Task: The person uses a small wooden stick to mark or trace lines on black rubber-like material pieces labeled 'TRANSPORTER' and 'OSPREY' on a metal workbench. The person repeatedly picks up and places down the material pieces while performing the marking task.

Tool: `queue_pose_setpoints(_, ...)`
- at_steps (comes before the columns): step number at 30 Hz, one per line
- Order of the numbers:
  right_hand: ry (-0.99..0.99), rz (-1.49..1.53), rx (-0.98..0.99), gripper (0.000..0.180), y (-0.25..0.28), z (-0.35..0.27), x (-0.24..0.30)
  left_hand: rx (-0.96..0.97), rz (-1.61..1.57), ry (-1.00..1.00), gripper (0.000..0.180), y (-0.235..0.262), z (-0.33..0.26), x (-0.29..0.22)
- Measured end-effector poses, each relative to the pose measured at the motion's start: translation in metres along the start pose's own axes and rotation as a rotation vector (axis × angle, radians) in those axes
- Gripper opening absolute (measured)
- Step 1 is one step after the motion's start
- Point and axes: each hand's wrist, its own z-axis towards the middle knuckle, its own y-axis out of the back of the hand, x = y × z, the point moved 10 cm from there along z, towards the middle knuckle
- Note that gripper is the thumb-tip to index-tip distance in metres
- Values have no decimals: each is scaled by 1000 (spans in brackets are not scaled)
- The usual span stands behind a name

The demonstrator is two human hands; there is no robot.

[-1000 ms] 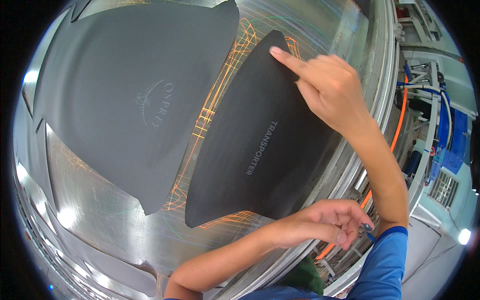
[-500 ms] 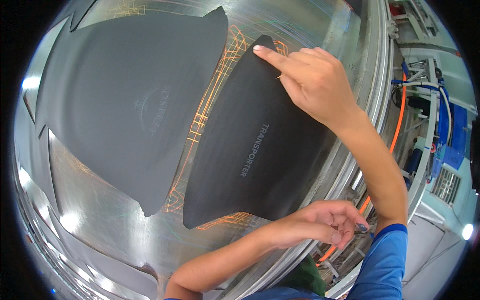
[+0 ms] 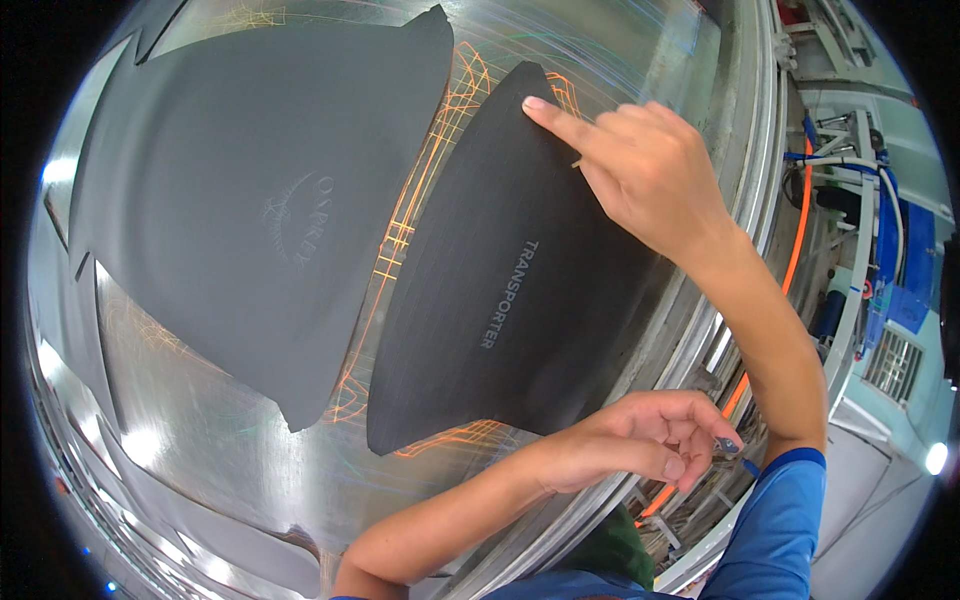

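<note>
My right hand [image 3: 645, 180] reaches over a dark grey curved fabric panel [image 3: 460, 300] with light lettering. Its index finger is stretched out, the tip touching the panel near its far pointed end. The other fingers are curled in, and a thin pale tip pokes out beneath them; what it belongs to is hidden. Above the table's near edge, my left hand [image 3: 640, 440] hangs with bent fingers. A small dark piece [image 3: 727, 444] shows at its fingertips, too small to name. Left of the curved panel lies a larger grey panel [image 3: 230, 200] with a faint printed emblem.
Both panels lie on a shiny metal table [image 3: 230, 470] crossed by orange and coloured lines. More grey pieces [image 3: 230, 535] lie along the left side. A metal rail [image 3: 690, 350] edges the table; beyond it are an orange hose [image 3: 797, 240] and a metal frame with blue parts.
My right hand has shifted slightly right, its index fingertip sliding a little along the curved panel's far end. My left hand stays nearly in place. The view has shifted slightly.
</note>
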Motion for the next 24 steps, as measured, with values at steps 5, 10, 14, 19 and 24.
queue_pose_setpoints(5, 15, -6, -37, 45, -3, 11, 1, 0, 27, 26, 55, 0, -1, -1)
queue_pose_setpoints(10, 6, -69, 49, 43, 1, -2, 0, -2, -2, -13, 55, -2, 0, -2)
queue_pose_setpoints(14, -2, -35, -4, 45, 0, 9, -4, 21, 3, 9, 54, -2, 3, -2)
queue_pose_setpoints(19, -73, 105, -52, 30, 23, 2, -18, 20, 2, -16, 54, -2, -1, -3)
queue_pose_setpoints(24, -599, 480, 1, 13, 20, -2, -52, 2, -12, -6, 54, -1, 0, -2)
